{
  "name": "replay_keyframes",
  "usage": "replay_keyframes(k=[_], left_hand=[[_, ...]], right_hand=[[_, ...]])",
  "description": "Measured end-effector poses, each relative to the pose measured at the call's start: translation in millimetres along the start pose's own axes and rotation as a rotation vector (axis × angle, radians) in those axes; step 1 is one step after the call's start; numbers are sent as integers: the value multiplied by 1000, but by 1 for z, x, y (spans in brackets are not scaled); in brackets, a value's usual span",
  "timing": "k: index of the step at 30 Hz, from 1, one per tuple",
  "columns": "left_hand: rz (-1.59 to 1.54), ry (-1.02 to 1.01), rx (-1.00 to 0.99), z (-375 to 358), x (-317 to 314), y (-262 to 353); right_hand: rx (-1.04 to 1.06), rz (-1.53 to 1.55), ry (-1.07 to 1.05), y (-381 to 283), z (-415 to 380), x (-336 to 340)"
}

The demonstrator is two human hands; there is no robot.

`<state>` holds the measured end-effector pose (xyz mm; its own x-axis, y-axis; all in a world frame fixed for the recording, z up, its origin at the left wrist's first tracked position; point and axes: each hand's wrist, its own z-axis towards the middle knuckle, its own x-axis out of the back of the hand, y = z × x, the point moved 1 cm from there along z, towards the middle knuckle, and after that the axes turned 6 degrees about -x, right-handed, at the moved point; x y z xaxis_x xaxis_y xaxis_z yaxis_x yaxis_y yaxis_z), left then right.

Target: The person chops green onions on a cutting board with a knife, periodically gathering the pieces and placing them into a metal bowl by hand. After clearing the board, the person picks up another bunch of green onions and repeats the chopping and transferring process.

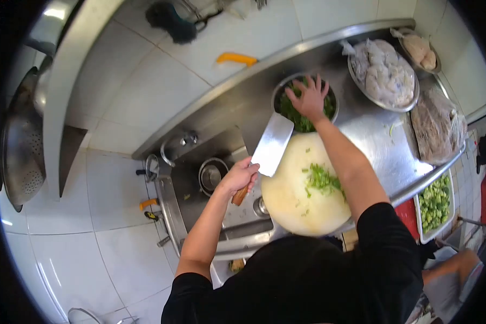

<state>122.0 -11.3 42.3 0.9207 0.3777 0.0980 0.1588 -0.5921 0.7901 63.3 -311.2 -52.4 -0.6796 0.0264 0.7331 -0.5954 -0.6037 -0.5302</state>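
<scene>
My left hand [240,177] is closed round the wooden handle of a cleaver [274,143], its broad blade slanting up toward the bowl over the edge of the board. My right hand [310,99] is spread with fingers apart over a round metal bowl [336,112] of chopped greens [294,112], palm down on them. Below the bowl lies a thick round cutting board [286,200], with a small heap of cut green pieces [323,179] near my right forearm and a few scraps scattered about.
A sink [229,210] holding a metal pot [213,175] lies left of the board. On the counter at right are a bowl of bagged pale food [386,70], a smaller bowl [418,49] and a plastic bag [438,127]. A white tub [434,208] holds green pieces; another person's arm [451,267] shows lower right.
</scene>
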Motion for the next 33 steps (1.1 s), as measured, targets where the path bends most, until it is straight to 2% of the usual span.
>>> replay_keyframes(k=[2,3,5,6,8,10,12,13,14,15,16,18,19,21,22,24,26,28,30,32,33], left_hand=[[-33,24,14,-23,-3,-28],[-28,17,-8,-30,-6,-41],[-30,-11,-30,-41,-13,-63],[31,10,-52,-48,-17,-73],[82,24,-83,-53,-20,-90],[580,191,-421,-52,-20,-99],[521,201,-457,-46,-21,-82],[703,206,-455,-41,-20,-64],[885,212,-452,-33,-20,-52],[931,246,-587,-21,-19,-48],[975,281,-726,-7,-19,-46],[1047,301,-743,20,-25,-37],[1122,327,-737,27,-30,-40],[1171,301,-766,35,-42,-50],[1220,287,-781,35,-46,-53],[1250,230,-771,15,-50,-70],[1283,185,-763,0,-45,-74],[1291,-118,-959,-7,-21,-69],[1314,-123,-1001,3,-14,-56],[1280,29,-1104,21,-12,-40],[1256,98,-1086,31,-16,-31]], right_hand=[[81,94,119,1,4,13],[73,74,93,8,7,24],[-70,122,-346,21,8,43],[-75,102,-348,25,-4,53],[-188,-157,-658,27,-43,79],[-207,-343,-660,25,-103,94],[-9,-514,-485,14,-156,105],[-14,-526,-477,4,-167,114],[-13,-444,-581,-9,-177,122],[-14,-360,-686,-19,-189,130],[-22,-371,-677,-24,-204,138],[-49,-87,-427,-33,-234,153],[-60,-95,-421,-34,-253,159],[-121,103,-216,-30,-285,170],[-130,97,-209,-26,-300,172],[-199,91,-45,-13,-320,175],[-237,139,-91,6,-330,166],[-166,187,-81,11,-326,162],[-234,229,-115,10,-317,154],[-340,282,-92,9,-307,144],[-351,270,-70,7,-305,139]])
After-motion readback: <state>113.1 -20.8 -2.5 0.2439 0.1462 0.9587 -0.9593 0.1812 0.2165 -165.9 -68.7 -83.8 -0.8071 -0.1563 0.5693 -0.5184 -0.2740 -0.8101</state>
